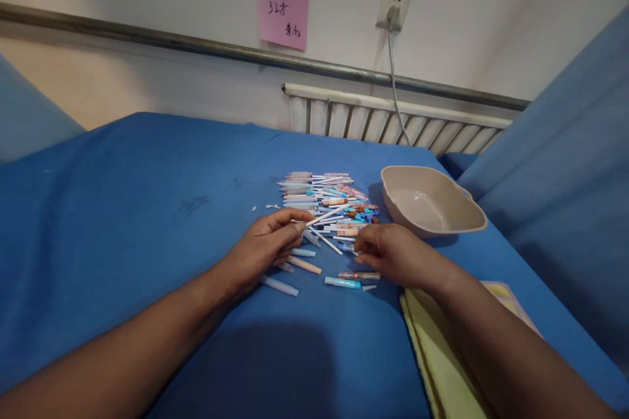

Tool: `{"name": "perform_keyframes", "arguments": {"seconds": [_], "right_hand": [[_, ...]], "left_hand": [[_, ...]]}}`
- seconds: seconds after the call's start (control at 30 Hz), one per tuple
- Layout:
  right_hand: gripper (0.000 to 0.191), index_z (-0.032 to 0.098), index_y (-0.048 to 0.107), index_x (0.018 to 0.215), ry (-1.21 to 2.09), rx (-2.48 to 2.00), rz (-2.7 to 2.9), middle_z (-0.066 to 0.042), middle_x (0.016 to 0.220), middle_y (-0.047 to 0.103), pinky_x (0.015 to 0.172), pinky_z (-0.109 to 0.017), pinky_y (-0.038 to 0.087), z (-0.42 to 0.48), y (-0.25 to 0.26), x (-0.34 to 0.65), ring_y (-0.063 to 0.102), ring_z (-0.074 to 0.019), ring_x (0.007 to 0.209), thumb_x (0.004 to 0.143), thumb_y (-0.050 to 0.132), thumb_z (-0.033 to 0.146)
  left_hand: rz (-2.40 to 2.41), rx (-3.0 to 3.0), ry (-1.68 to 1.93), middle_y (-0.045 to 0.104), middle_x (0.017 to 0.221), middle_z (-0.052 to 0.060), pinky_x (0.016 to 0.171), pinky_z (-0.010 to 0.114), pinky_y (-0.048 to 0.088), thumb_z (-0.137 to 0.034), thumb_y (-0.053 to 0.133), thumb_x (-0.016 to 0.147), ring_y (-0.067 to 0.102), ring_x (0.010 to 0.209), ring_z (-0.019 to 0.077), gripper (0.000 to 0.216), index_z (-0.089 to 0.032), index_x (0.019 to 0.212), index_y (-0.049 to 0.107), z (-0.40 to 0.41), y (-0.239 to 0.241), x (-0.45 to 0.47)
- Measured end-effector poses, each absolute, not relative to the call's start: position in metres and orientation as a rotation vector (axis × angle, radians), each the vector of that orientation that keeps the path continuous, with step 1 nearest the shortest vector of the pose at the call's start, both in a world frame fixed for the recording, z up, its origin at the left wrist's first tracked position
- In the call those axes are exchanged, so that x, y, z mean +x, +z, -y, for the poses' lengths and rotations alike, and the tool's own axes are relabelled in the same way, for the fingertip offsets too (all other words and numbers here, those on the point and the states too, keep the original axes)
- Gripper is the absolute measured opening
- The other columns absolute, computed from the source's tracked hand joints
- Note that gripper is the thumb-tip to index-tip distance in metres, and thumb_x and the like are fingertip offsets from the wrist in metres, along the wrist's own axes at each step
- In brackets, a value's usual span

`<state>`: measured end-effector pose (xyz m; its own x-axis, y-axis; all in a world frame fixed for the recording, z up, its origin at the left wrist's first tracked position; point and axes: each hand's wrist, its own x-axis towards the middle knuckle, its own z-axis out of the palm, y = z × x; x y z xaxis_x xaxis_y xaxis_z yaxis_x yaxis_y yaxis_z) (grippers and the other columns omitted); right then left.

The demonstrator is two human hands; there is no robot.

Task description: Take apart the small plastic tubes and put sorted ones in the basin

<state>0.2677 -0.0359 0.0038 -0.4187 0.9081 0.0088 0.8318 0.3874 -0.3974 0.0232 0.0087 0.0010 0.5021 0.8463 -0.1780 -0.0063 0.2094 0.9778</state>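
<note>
My left hand (270, 237) pinches a thin white stick, which looks like a pen refill (328, 215), between thumb and forefinger; it points up to the right. My right hand (388, 252) is beside the right edge of the pile, its fingers curled, and whatever they may hold is hidden. Between and beyond the hands lies a pile of pen parts (314, 193): pale barrels, white refills and coloured pieces. Nearer me are loose barrels, among them an orange one (305, 266), a lilac one (280, 286) and a light-blue one (343, 283).
A beige plastic basin (432, 200) stands right of the pile. A folded yellow cloth (437, 353) lies under my right forearm. Blue cloth (147, 209) covers the table. Behind are a radiator (354, 114), a rail (196, 46) and a plugged-in cable (394, 78).
</note>
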Motion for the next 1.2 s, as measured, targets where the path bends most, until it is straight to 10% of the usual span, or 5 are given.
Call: {"name": "perform_keyframes", "arguments": {"seconds": [0.83,1.2], "right_hand": [[0.007,0.018,0.053,0.090,0.573,-1.286,2.141,0.000,0.073,0.055,0.056,-0.022,0.039,0.028,-0.009,0.262,0.051,-0.0120,0.062,0.085,0.050,0.014],[0.020,0.020,0.055,0.101,0.136,-1.038,2.132,-0.009,0.099,0.058,0.080,-0.032,0.048,0.028,-0.008,0.258,0.056,-0.0195,0.093,0.087,0.048,0.008]], "left_hand": [[-0.915,1.278,0.684,0.032,0.051,-0.010,0.040,0.016,0.020,-0.036,0.059,0.082,0.025,0.042,0.0055,0.029,-0.016,0.102,0.058,-0.007,0.005,0.024],[-0.953,1.248,0.718,0.031,0.049,-0.011,0.040,0.017,0.018,-0.039,0.059,0.078,0.023,0.042,0.0060,0.034,-0.016,0.103,0.058,-0.004,0.009,0.025]]}}
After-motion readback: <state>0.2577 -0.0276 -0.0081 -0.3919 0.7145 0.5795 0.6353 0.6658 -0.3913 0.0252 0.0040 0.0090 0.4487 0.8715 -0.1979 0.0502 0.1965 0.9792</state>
